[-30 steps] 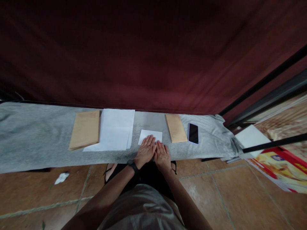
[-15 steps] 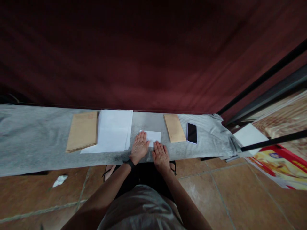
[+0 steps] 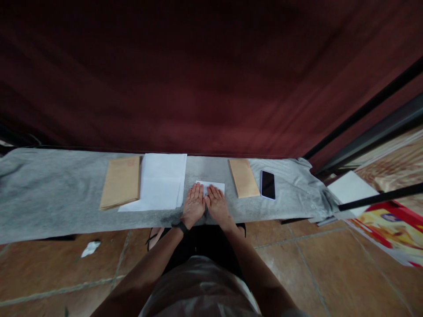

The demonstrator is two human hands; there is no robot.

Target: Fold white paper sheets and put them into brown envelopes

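Observation:
A small folded sheet of white paper lies flat on the grey cloth in front of me, partly covered by both hands. My left hand rests palm down over its left part, fingers stretched out; a dark band circles that wrist. Beside it my right hand lies flat on the paper too, fingers extended, the thumbs close together. To the left is a stack of larger white sheets, and a pile of brown envelopes overlaps its edge. Another brown envelope lies right of my hands.
Right of the single envelope lies a phone with a dark screen. Grey cloth covers the narrow table, backed by a dark red curtain. Black bars and a red and yellow box stand at the right.
My right hand has moved left and forward onto the paper, up against my left hand. The whole view has shifted slightly, so the things on the table appear a little further right.

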